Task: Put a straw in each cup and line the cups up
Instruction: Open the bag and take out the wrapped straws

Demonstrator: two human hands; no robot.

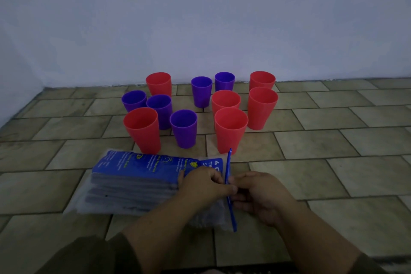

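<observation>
Several red cups and several purple cups stand upright and scattered on the tiled floor near the wall; none holds a straw. Nearest me are a red cup (142,129), a purple cup (184,131) and another red cup (230,129). In front of them lies a clear plastic bag (133,187) with a blue label and grey contents. A thin blue strip (228,162) runs along its right end. My left hand (204,184) and my right hand (260,196) meet at that end, fingers pinched on the bag on either side of the strip.
A pale wall (200,18) rises just behind the cups and turns a corner at the far left. Bare floor tiles (333,162) stretch to the right of the cups and to the left of the bag.
</observation>
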